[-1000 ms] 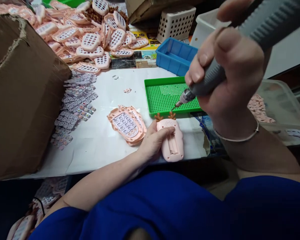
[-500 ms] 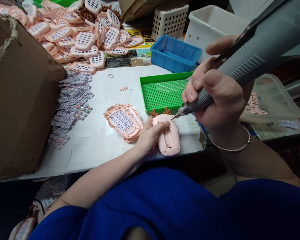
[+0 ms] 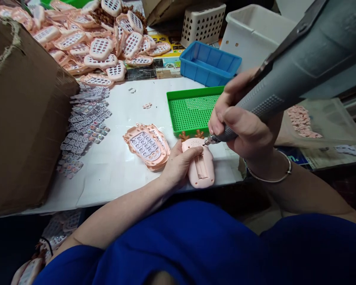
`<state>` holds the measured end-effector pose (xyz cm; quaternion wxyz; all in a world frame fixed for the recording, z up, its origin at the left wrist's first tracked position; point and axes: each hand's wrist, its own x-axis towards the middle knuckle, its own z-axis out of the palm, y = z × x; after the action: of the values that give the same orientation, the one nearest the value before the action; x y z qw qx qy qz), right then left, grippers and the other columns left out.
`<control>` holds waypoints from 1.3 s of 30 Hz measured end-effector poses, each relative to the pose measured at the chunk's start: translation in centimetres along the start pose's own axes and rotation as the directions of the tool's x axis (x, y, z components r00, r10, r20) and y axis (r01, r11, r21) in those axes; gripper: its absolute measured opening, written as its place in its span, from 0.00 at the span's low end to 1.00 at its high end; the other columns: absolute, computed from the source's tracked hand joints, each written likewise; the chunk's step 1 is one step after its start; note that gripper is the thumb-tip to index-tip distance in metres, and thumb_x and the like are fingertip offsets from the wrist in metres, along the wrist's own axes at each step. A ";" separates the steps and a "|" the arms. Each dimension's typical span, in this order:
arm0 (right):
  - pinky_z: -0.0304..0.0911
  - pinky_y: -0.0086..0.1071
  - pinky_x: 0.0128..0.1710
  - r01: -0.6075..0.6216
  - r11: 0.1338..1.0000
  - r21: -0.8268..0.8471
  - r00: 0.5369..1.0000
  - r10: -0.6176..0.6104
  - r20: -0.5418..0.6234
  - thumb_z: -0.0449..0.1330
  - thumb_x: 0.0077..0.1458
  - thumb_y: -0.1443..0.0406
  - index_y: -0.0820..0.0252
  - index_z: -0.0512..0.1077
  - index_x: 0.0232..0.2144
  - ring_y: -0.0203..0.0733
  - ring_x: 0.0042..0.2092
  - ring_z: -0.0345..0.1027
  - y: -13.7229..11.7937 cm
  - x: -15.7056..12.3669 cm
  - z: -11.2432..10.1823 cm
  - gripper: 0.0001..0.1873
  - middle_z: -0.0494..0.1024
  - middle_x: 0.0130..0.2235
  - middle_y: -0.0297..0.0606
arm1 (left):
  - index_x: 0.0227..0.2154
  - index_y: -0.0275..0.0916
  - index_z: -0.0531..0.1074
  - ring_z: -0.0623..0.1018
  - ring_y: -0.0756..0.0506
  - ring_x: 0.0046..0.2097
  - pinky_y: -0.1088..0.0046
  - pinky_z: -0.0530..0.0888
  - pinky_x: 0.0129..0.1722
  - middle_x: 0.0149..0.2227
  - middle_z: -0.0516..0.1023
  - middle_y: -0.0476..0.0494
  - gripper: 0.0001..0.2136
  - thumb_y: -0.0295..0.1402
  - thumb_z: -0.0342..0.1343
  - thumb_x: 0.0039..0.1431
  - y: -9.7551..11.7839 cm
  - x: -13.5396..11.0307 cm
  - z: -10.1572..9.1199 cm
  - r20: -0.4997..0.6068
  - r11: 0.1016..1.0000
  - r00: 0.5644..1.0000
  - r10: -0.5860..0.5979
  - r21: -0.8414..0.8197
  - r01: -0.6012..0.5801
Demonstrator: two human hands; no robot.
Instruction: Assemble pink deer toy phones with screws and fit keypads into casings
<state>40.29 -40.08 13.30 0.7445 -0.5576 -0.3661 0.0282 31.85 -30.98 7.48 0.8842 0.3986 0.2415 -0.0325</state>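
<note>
Two-handed hold | left hand (image 3: 179, 164) grips pink casing (image 3: 207, 170), back up, at the table's (image 3: 106, 174) near edge | right hand (image 3: 246, 128) wraps grey power screwdriver (image 3: 278, 93) | change: less bit (image 3: 206, 143) shows above casing's upper-right hole (image 3: 203, 145), chuck (image 3: 214, 138) closer | judgement: screw probably sinking there

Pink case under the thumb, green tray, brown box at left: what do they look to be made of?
Pink case: probably hard plastic, smooth with a soft sheen and neat moulded holes. Green tray: likely plastic, slightly glossy, with a regular perforated floor. Brown box: seemingly cardboard, mostly matt, with a rough, frayed top edge.
</note>
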 end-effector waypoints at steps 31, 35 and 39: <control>0.56 0.36 0.21 0.164 0.968 -0.192 0.928 -0.217 -0.301 0.70 0.39 0.42 0.46 0.62 0.35 0.35 0.17 0.56 10.5 8.7 -4.5 0.29 0.63 0.17 0.19 | 0.38 0.37 0.67 0.76 0.50 0.30 0.69 0.75 0.36 0.33 0.77 0.48 0.17 0.25 0.64 0.43 0.4 0.0 0.2 0.048 0.984 0.993 -0.106 -0.140 0.111; 0.55 0.38 0.23 0.094 0.973 -0.211 0.935 -0.159 -0.316 0.69 0.36 0.39 0.44 0.61 0.34 0.35 0.19 0.55 10.6 8.8 -4.6 0.31 0.63 0.17 0.19 | 0.40 0.36 0.67 0.76 0.50 0.30 0.70 0.76 0.36 0.32 0.77 0.48 0.18 0.25 0.64 0.44 0.4 0.0 0.1 0.046 0.983 0.993 -0.113 -0.138 0.118; 0.53 0.38 0.24 0.080 0.975 -0.209 0.935 -0.146 -0.324 0.69 0.34 0.39 0.44 0.61 0.35 0.35 0.19 0.55 10.6 8.9 -4.5 0.32 0.63 0.18 0.19 | 0.39 0.36 0.67 0.77 0.49 0.32 0.70 0.76 0.35 0.33 0.77 0.48 0.20 0.23 0.64 0.42 0.4 0.0 0.1 0.040 0.987 0.993 -0.114 -0.110 0.118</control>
<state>53.27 -35.75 8.36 0.7392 -0.6015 -0.2655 -0.1463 31.98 -30.84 7.83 0.9057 0.3329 0.2510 -0.0769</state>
